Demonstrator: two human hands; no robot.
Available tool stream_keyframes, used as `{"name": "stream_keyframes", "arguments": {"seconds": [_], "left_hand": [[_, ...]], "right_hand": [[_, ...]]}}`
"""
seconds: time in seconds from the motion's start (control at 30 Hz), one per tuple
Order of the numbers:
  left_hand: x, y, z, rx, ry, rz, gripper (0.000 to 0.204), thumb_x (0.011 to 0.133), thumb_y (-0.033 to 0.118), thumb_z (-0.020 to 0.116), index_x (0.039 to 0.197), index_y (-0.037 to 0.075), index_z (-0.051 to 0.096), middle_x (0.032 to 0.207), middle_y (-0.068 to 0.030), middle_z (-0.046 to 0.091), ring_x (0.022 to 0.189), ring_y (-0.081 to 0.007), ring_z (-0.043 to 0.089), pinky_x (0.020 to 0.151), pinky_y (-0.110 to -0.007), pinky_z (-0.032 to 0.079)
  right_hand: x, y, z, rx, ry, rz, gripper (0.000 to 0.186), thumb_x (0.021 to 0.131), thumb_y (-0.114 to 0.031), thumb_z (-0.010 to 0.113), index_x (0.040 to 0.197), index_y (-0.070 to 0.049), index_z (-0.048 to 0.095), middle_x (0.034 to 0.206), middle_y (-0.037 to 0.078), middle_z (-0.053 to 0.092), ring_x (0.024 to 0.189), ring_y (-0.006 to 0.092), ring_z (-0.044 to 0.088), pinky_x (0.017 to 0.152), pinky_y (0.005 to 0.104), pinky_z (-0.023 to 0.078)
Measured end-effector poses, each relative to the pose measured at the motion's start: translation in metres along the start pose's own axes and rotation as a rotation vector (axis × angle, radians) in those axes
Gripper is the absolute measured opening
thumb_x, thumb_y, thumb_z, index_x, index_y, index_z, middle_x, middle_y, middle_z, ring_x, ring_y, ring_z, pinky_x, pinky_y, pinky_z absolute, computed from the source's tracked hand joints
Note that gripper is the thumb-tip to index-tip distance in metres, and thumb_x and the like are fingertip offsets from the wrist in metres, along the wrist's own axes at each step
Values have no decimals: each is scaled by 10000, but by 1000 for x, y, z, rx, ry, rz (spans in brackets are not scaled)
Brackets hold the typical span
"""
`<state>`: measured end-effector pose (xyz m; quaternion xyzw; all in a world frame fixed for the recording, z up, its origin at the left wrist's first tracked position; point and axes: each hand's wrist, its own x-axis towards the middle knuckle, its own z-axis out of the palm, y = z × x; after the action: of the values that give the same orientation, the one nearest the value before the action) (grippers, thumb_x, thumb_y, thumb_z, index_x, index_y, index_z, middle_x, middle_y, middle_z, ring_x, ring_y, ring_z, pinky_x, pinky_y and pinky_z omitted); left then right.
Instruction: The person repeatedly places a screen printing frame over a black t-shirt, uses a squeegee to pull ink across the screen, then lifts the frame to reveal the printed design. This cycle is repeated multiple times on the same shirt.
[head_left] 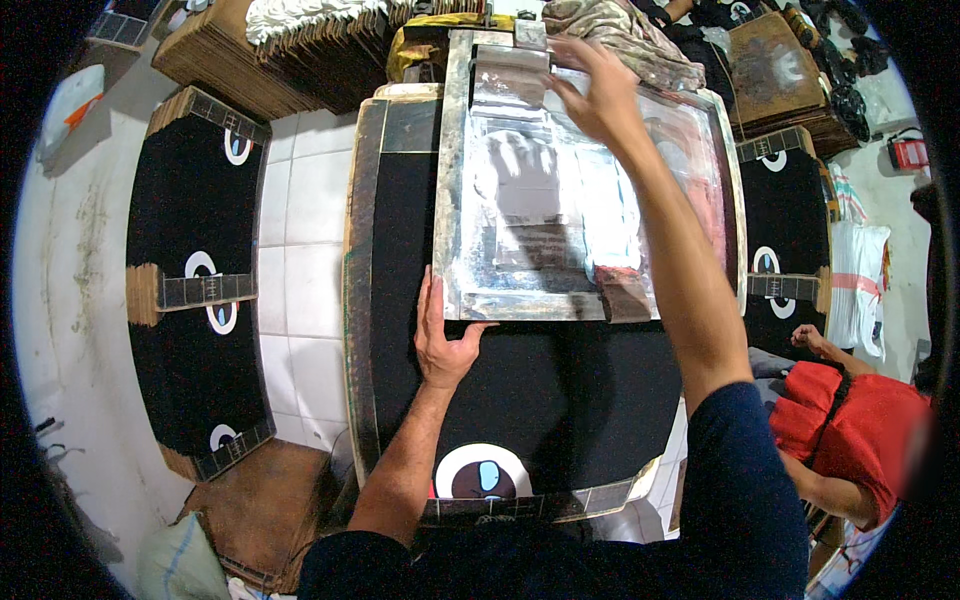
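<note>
A silver screen-printing frame [452, 180] with a stained mesh [530, 190] lies over a black fabric-covered board [560, 420] printed with a white, brown and blue eye shape [482, 468]. My left hand [445, 335] grips the frame's lower-left corner, fingers along its side and thumb by the bottom edge. My right hand [600, 95] reaches over the frame's top, fingers curved and apart, beside a brownish strip [508, 75] and a metal clamp [530, 35]; nothing shows in it. Another brownish piece [625, 295] sits at the frame's bottom right.
Similar printed boards [190, 380] [785, 220] flank mine on both sides. Stacked brown sheets [210, 55] and crumpled cloth [610, 30] lie behind. A person in red [840, 440] works at right. A brown board [250, 510] is at lower left; white wrapped bundles [855, 270] stand at right.
</note>
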<state>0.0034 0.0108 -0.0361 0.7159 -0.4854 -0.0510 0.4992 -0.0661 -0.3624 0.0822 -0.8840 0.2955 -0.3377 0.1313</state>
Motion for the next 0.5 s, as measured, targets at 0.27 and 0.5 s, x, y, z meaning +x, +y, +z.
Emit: {"name": "stream_keyframes", "arguments": {"seconds": [0.27, 0.5], "left_hand": [[-2, -2, -1, 27, -30, -5, 1009, 766, 252, 921, 1564, 42, 340, 1564, -326, 391, 1430, -461, 453, 1128, -517, 475], [-4, -1, 0, 40, -39, -21, 1003, 789, 282, 906, 1577, 56, 328, 1566, -315, 394, 1438, -449, 444, 1146, -520, 455]], "right_hand": [[-209, -64, -133, -109, -613, 77, 551, 741, -264, 874, 1233, -123, 669, 1076, 103, 656, 1113, 317, 577, 1006, 441, 402], [-180, -56, -122, -291, -452, 85, 364, 774, -63, 755, 1124, -115, 669, 992, 51, 689, 999, 252, 635, 911, 426, 413]]}}
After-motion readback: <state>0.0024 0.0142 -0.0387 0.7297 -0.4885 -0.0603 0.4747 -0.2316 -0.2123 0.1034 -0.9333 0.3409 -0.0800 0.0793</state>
